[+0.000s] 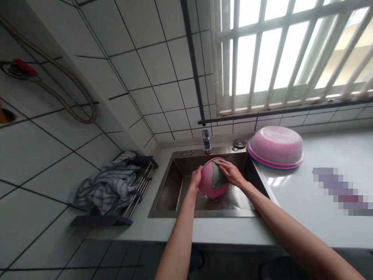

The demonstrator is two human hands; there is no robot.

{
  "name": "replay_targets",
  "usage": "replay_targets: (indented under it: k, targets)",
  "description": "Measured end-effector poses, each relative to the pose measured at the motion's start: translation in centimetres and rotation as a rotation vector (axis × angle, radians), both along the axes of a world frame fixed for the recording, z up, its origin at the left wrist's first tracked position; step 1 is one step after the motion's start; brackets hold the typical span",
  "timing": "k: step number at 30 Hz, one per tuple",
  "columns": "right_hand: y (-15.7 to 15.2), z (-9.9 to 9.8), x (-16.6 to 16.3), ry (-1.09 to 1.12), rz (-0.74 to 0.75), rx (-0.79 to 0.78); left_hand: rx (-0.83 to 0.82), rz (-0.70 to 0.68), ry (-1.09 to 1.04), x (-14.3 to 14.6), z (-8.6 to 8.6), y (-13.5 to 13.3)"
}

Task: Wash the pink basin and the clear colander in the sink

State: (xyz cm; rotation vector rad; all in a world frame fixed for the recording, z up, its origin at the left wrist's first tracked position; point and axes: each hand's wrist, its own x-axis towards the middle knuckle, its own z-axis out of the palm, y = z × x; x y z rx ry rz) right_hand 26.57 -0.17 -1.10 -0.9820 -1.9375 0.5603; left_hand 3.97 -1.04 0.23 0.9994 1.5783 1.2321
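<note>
- Pink mesh basket (pixel 206 179): tilted up over the metal sink (pixel 169 190), between both hands; twelve o'clock is toward the tap (pixel 205 140), six toward the worker.
- Outline roundish, no clear long axis; cannot tell whether inner or outer face shows.
- Left hand (pixel 196 178): at the basket's nine o'clock, closed on its edge, some fingers hidden behind.
- Right hand (pixel 230 172): around two o'clock, fingers extended over a green cloth (pixel 218 177) lying against the basket; cannot tell whether thumb pinches it.
- Key relation: cloth sits on the basket's right-hand part, under the right fingers; bare mesh lies toward nine, nearer the left hand.
- Upturned pink basin (pixel 276 146): on the counter, two o'clock from the basket, apart from both hands.
</note>
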Motion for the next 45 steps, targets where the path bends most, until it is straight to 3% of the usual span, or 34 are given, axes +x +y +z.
replay_targets:
  k: [3,7,11,15,18,21,30,38,42,45]
  targets:
    - [-0.7,0.0,-0.2,-0.049,-0.008,0.031,0.016,-0.001,-0.035,-0.1,0.0,0.0]
    - [-2.7,0.9,-2.3,-0.191,0.107,0.166,-0.047,-0.078,-0.143,0.2,0.1,-0.5]
    - [-2.0,0.5,-2.3,-0.198,0.188,0.170,0.007,-0.191,-0.135,0.8,-0.2,-0.8]
    - [0.4,-0.9,0.3,-0.042,0.062,0.022,0.059,-0.228,0.030,1.1,-0.4,-0.6]
    - [1.0,-1.6,1.1,-0.003,-0.002,-0.041,0.071,-0.160,0.276,0.7,0.3,-0.3]
    - [0.2,-1.7,-0.1,-0.047,0.031,-0.013,0.060,-0.065,0.564,0.0,1.4,-0.3]
    - [-3.2,-0.3,-3.9,-0.251,0.254,0.110,-0.029,-0.022,0.700,-0.8,2.7,-0.9]
    - [-2.5,1.2,-1.9,-0.188,0.313,0.061,-0.103,0.028,0.554,-1.1,2.4,-0.6]
    - [-0.8,1.2,0.2,-0.034,0.158,-0.014,-0.033,0.020,0.342,-0.7,1.7,-0.3]
    - [-1.6,1.2,-0.6,-0.051,0.063,0.010,-0.001,0.005,0.249,-0.4,1.1,0.0]
